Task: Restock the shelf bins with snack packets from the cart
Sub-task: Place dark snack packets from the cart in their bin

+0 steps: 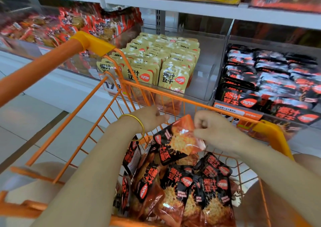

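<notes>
An orange wire cart (173, 99) stands before the shelf, with several black-and-red snack packets (199, 188) heaped in its basket. My right hand (211, 128) pinches the edge of one black-and-red packet (177, 143), lifted above the heap. My left hand (149, 118), with a gold bangle on the wrist, holds the far top corner of the same packet, near the cart's front rim. On the shelf ahead, a clear bin of black packets (267, 80) lies at the right and a bin of beige packets (156, 61) in the middle.
A bin of red-orange packets (73, 26) fills the shelf's left part. An upper shelf (173, 5) carries yellow and red boxes. The cart's orange handle bar (43, 66) runs across the left. White floor tiles lie at the lower left.
</notes>
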The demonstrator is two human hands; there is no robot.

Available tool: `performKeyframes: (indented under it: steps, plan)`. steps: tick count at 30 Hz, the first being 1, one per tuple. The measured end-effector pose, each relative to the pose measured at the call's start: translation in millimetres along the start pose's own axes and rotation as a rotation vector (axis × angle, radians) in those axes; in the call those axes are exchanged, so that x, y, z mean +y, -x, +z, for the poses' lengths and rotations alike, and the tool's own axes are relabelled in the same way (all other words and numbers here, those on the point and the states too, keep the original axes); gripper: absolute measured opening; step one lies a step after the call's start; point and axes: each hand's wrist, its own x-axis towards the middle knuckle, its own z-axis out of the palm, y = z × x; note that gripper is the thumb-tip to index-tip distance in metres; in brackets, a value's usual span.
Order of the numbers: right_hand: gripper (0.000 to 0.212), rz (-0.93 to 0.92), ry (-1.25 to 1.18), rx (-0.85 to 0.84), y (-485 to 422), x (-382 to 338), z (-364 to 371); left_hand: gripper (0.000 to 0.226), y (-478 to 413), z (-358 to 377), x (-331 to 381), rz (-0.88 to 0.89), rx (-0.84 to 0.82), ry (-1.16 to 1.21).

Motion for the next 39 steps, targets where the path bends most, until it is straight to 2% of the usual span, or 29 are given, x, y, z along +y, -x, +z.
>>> performKeyframes:
  steps: [3, 6, 8, 10, 13, 14, 16, 18, 21, 23, 26, 29, 32, 35, 39]
  plan:
    - [0.029, 0.027, -0.172, 0.114, 11, 10, -7, 0.051, 3, 0, 4, -0.041, -0.130, 0.175]
    - [0.029, 0.050, -0.215, 0.162, 12, 14, -12, 0.023, 6, -2, 3, 0.033, -0.137, 0.355]
    - [0.031, 0.055, -0.099, 0.148, 18, 13, -16, 0.006, 9, -4, 3, 0.120, -0.103, 0.403]
    - [0.039, 0.042, 0.080, 0.174, 30, 11, -22, 0.006, 11, -6, 9, 0.254, -0.078, 0.360]
    - [0.068, -0.017, 0.289, 0.299, 52, 8, -36, 0.005, 11, -8, 29, 0.410, -0.077, 0.339]
    - [0.072, -0.050, 0.345, 0.316, 59, 8, -42, 0.004, 10, -8, 37, 0.435, -0.082, 0.350]
    - [0.060, -0.102, 0.437, 0.278, 67, 11, -48, 0.008, 8, -5, 55, 0.483, -0.064, 0.362]
    - [0.045, -0.088, 0.340, 0.209, 71, 18, -52, 0.011, 9, 4, 77, 0.549, 0.010, 0.349]
    - [0.030, -0.047, 0.032, 0.161, 78, 31, -60, 0.007, 8, 21, 106, 0.611, 0.118, 0.455]
    - [0.017, -0.030, -0.217, 0.222, 84, 35, -69, 0.013, 4, 26, 123, 0.625, 0.202, 0.572]
    - [0.018, -0.037, -0.596, 0.463, 90, 40, -92, 0.032, -1, 22, 157, 0.687, 0.324, 0.633]
    - [0.012, 0.010, -0.837, 0.722, 97, 49, -128, 0.042, -5, 22, 190, 0.764, 0.426, 0.490]
    - [0.026, 0.109, -0.899, 0.928, 97, 72, -171, 0.045, -16, 33, 211, 0.864, 0.541, 0.112]
    - [0.020, 0.230, -0.643, 1.000, 82, 104, -199, 0.049, -26, 51, 225, 0.867, 0.507, -0.203]
    - [0.028, 0.427, -0.130, 0.908, 51, 147, -211, 0.045, -38, 70, 228, 0.789, 0.522, -0.396]
